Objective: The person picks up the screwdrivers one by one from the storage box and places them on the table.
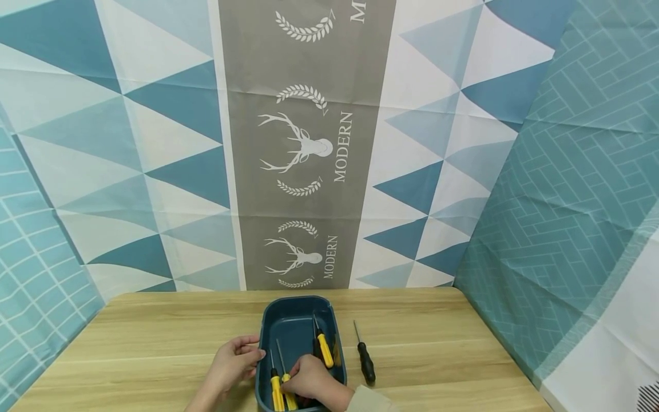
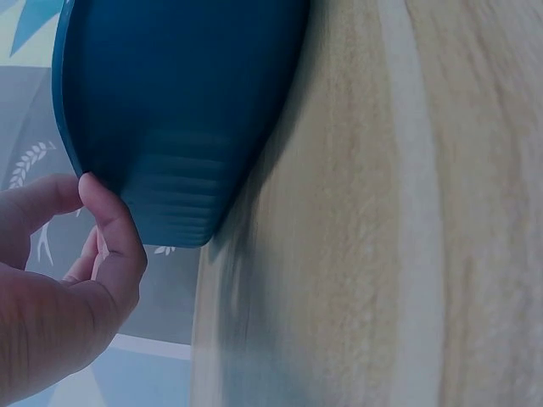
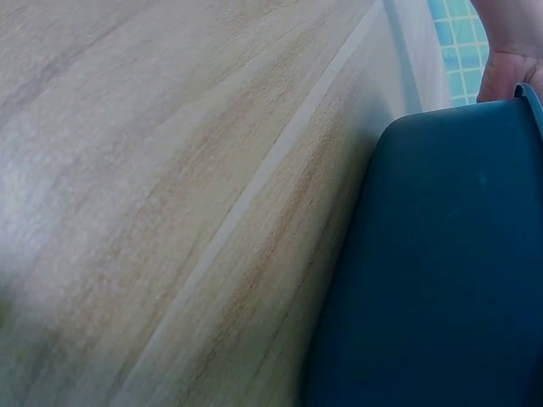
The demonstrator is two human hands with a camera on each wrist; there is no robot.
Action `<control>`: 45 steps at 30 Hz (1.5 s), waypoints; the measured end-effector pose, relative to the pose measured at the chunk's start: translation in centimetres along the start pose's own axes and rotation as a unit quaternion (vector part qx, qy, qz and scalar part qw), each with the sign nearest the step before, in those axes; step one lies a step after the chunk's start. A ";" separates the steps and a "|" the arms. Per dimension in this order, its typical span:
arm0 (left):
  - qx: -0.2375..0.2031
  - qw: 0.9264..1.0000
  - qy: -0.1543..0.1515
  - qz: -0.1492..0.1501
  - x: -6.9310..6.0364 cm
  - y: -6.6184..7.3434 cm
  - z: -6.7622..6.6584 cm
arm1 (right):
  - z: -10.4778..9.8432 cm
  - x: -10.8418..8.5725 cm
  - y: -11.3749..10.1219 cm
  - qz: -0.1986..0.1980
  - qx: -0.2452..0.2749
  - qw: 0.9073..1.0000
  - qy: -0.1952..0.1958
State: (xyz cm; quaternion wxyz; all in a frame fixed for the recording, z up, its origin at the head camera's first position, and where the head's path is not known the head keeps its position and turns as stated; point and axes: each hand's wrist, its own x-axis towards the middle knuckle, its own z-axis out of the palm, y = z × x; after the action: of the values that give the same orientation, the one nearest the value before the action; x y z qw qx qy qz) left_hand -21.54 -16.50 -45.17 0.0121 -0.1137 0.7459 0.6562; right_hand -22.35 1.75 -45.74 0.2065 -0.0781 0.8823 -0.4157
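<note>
A dark blue tray [image 1: 293, 303] stands on the wooden table. At its left side my left hand [image 1: 234, 363] pinches the rim; in the left wrist view, thumb and finger meet on the edge of the tray [image 2: 170, 102]. My right hand [image 1: 311, 377] reaches inside and pinches the yellow handle of a screwdriver [image 1: 286, 379], its shaft pointing away from me. Close on its left lies another yellow-and-black screwdriver [image 1: 276, 392]. A third yellow-handled screwdriver [image 1: 324, 349] leans along the tray's right side. The right wrist view mostly shows the tray's outer wall [image 3: 433, 254].
To the right of the tray, a black-handled screwdriver [image 1: 366, 363] lies on the wooden table [image 1: 437, 355]. Patterned cloth [image 1: 304, 189] hangs behind the table's back edge, with more cloth at both sides.
</note>
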 end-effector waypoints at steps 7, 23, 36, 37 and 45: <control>0.001 1.000 0.000 -0.002 -0.2 0.1 0.0 | -0.1 0.0 -0.1 0.014 0.010 1.000 -0.002; 0.005 1.000 -0.004 -0.003 -0.1 0.0 0.1 | -0.2 0.1 0.3 0.043 0.057 0.997 -0.022; 0.000 1.000 0.000 -0.002 -0.1 0.2 0.1 | -1.3 -0.2 -0.4 0.044 0.053 0.998 -0.002; 0.000 1.000 0.000 -0.002 -0.1 0.2 0.1 | -1.3 -0.3 -0.5 0.043 0.053 0.998 -0.002; 0.000 1.000 0.000 0.000 -0.2 0.2 0.1 | -1.4 -0.3 -0.1 0.053 0.097 0.993 -0.032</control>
State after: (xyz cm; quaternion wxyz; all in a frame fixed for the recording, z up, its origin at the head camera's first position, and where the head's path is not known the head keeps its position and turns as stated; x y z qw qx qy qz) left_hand -21.42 -16.40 -44.97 0.0126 -0.1138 0.7460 0.6561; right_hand -22.65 2.74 -44.75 0.2628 -0.0238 0.8336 -0.4853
